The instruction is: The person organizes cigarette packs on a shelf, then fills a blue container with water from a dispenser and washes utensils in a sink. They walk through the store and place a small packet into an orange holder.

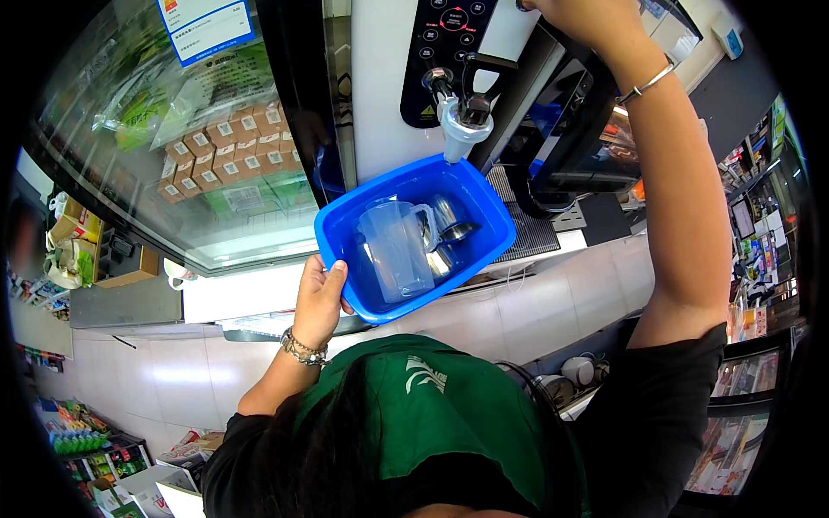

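Observation:
My left hand (320, 298) grips the near left corner of a blue plastic basin (502, 243), thumb over its rim. Inside lie a clear plastic measuring jug (392, 249) and shiny metal cups (447, 210), partly covered by the jug. Whether there is water around them is hard to tell. Just over the basin's far edge hangs the spout (466, 133) of a dispenser, with a black lever handle (495, 63) above it. My right hand (573, 19) is raised at the top edge beside the machine, its fingers partly cut off; a small dark thing shows at the fingertips.
Left of the basin stands a glass-door display cabinet (239, 213) with stacked brown cartons (227, 152). The dispenser's touch panel (447, 52) is lit. A ridged drip tray (531, 226) lies to the right, next to a black machine (583, 149). Stocked shelves (97, 440) stand at lower left.

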Motion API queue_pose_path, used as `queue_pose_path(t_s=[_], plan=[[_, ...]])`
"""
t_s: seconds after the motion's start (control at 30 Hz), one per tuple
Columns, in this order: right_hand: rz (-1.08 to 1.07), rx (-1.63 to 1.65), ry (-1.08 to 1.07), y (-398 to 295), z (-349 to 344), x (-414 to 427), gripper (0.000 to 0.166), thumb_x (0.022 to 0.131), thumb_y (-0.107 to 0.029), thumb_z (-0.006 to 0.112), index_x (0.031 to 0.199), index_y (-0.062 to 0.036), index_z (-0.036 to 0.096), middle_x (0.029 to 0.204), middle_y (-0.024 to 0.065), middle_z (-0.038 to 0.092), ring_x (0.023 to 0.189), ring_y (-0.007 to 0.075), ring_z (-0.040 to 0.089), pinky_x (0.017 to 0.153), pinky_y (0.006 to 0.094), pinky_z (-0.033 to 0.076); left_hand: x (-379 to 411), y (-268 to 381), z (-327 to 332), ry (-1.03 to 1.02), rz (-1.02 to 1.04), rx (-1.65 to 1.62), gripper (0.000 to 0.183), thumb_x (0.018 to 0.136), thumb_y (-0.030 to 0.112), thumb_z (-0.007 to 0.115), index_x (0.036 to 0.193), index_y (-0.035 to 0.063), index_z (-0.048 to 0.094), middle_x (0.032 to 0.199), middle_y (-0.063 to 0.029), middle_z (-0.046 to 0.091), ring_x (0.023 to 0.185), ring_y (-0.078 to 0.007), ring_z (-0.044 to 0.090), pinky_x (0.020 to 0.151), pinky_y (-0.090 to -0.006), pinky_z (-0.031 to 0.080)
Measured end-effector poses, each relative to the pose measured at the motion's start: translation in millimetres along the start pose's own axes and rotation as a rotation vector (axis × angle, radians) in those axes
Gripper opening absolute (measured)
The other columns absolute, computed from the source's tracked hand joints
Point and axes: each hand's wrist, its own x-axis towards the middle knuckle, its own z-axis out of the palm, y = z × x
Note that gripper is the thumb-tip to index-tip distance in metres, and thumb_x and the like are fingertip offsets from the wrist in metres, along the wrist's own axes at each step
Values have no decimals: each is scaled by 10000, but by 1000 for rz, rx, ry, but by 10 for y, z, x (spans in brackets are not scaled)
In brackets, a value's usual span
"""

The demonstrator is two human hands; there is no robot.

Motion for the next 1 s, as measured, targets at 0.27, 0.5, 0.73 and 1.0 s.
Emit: queue_pose_path(t_s=[0.27,0.5,0.73,1.0], plan=[[15,-3,-10,34,-1,13,313,595,-125,716,829,-3,547,830,156,569,847,320,560,749,380,459,4,20,31,-23,-1,-26,201,913,210,476,947,25,406,670,-45,568,445,-64,511,379,-165,410],[14,1,8,-69,-73,9,296,582,-115,722,800,-1,558,823,160,576,832,322,566,744,380,462,4,13,12,-18,-10,-16,203,914,212,476,946,24,404,675,-46,568,445,-65,511,382,-165,415],[40,-4,-22,-20,-11,39,299,586,-125,727,803,-1,561,830,162,579,838,322,569,745,380,464,-5,35,24,-13,-16,-17,201,914,209,476,951,26,405,674,-45,568,443,-64,510,378,-161,412],[66,-18,-47,-47,-30,45,309,594,-140,735,810,1,564,833,161,582,838,321,573,743,379,468,-1,33,22,-16,-15,-14,199,914,207,474,953,24,408,663,-47,570,436,-64,508,376,-160,410]])
